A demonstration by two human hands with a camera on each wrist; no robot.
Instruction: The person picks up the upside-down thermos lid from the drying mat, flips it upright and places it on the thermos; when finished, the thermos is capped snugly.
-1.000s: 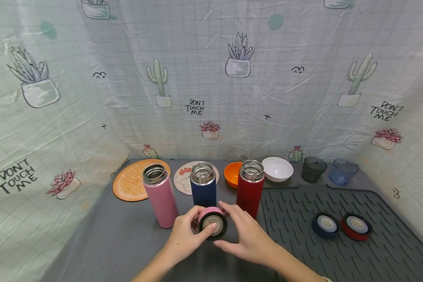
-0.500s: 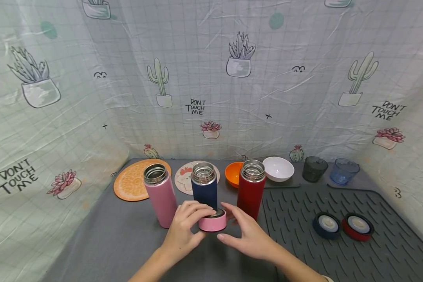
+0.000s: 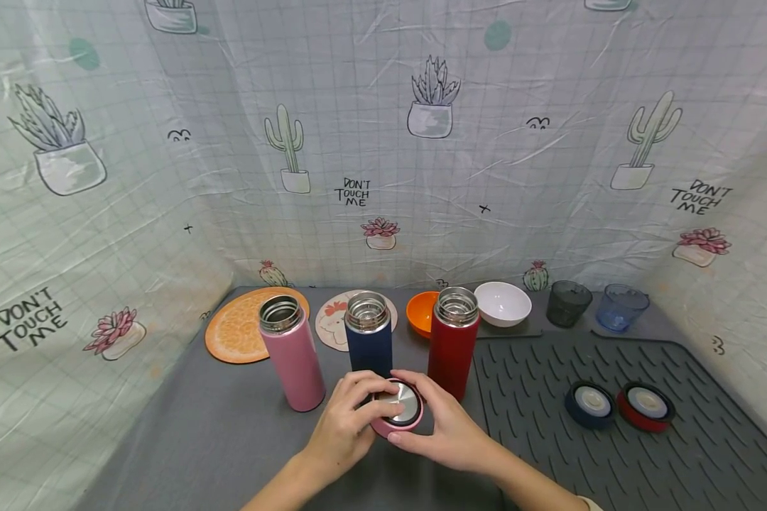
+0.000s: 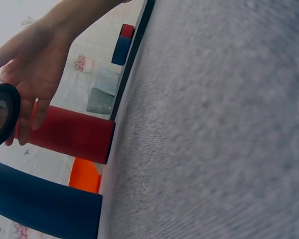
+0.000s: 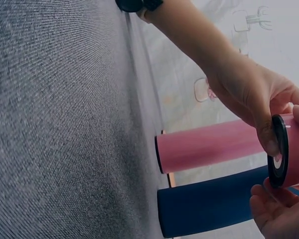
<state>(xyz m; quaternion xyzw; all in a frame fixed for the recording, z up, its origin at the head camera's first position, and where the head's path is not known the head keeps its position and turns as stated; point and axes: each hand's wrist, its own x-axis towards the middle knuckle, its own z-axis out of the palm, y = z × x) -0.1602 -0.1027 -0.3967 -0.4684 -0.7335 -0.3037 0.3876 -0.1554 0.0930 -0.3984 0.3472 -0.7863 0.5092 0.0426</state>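
Observation:
In the head view a pink bottle lid (image 3: 410, 403) with a brushed metal top is held above the table, tilted, metal face up. My left hand (image 3: 344, 424) grips it, fingers on the metal top; the thumb presses its underside in the right wrist view. My right hand (image 3: 446, 427) holds its right edge between thumb and fingers. Behind the hands stand three uncapped bottles: a pink bottle (image 3: 294, 369) at left, a navy bottle (image 3: 368, 348) in the middle and a red bottle (image 3: 452, 358) at right. The navy bottle's lower part is hidden in the head view.
A navy lid (image 3: 591, 402) and a red lid (image 3: 647, 402) lie on the ridged dark mat (image 3: 550, 454) at right. Along the back are an orange-slice placemat (image 3: 236, 330), a chicken-print coaster (image 3: 331, 328), an orange bowl (image 3: 420, 312), a white bowl (image 3: 503, 304) and two tumblers (image 3: 569, 304).
The pink lid has turned over in my hands, from underside showing to metal top facing up. My left fingers shifted onto its top, and my right hand closed in around its right edge.

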